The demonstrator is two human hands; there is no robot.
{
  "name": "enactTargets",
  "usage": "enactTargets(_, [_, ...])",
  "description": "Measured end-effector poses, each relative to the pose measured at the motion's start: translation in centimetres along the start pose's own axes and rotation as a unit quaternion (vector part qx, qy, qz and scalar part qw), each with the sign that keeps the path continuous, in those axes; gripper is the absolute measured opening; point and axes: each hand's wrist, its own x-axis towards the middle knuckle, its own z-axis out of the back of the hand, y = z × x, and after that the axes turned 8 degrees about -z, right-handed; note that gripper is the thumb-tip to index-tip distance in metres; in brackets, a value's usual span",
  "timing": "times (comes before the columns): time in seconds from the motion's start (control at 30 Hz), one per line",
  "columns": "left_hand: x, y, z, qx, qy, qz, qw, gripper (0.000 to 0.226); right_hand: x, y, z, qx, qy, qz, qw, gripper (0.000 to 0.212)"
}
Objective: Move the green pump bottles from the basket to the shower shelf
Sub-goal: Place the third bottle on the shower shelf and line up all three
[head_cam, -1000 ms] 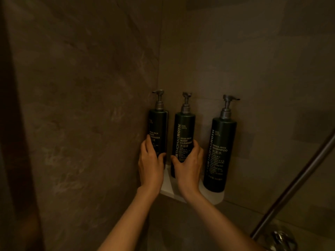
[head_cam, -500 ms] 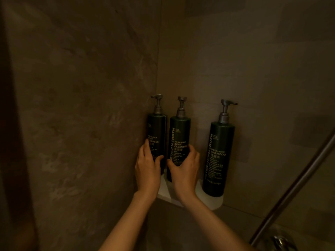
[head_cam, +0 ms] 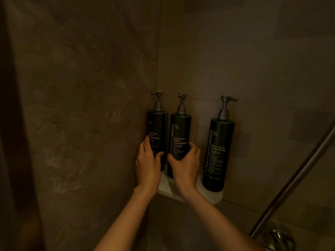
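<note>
Three dark green pump bottles stand upright on a white corner shower shelf (head_cam: 215, 197). The left bottle (head_cam: 157, 126), labelled body cleanser, sits in the corner against the wall, and my left hand (head_cam: 147, 164) is wrapped around its lower half. Beside it stands the middle bottle (head_cam: 180, 131), also body cleanser, gripped low down by my right hand (head_cam: 184, 164). The right bottle (head_cam: 218, 153), labelled shampoo, stands apart on the shelf's right end, untouched. No basket is in view.
Brown stone-tile walls meet in the corner behind the shelf. A slanted metal rail (head_cam: 297, 180) crosses the lower right, with a chrome tap fitting (head_cam: 279, 238) below it. A dark edge runs down the far left.
The left and middle bottles have shifted slightly left toward the corner, with both hands staying on them. The view has tilted a little.
</note>
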Motion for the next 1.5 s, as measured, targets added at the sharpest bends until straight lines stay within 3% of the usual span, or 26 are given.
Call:
enactTargets(0.4, [-0.2, -0.1, 0.4, -0.017, 0.005, -0.001, 1.0, 0.063, -0.5, 0.2, 0.4, 0.005, 0.013, 0.008, 1.0, 0.07])
enactTargets(0.57, [-2.0, -1.4, 1.7, -0.029, -0.03, -0.017, 0.999, 0.053, -2.9, 1.0, 3.3, -0.023, 0.037, 0.086, 0.995, 0.069])
enactTargets(0.77, [-2.5, -3.6, 1.7, -0.075, 0.018, -0.053, 0.996, 0.06, -2.3, 1.1, 7.8, -0.068, -0.08, 0.206, 0.973, 0.055])
enactTargets(0.9, [-2.1, -4.7, 0.3, -0.105, 0.051, -0.016, 0.993, 0.07, -1.1, 0.2, 9.7, -0.078, -0.114, 0.163, 0.977, 0.073])
enactTargets(1.13, [-1.8, -5.0, -1.7, -0.116, 0.057, 0.036, 0.991, 0.073, 0.4, -2.0, 9.5, -0.024, -0.017, 0.022, 0.999, 0.079])
enactTargets(1.5, [-1.8, -5.3, -1.5, -0.101, 0.054, 0.031, 0.993, 0.074, 1.4, -1.5, 9.2, -0.02, -0.03, 0.001, 0.999, 0.075])
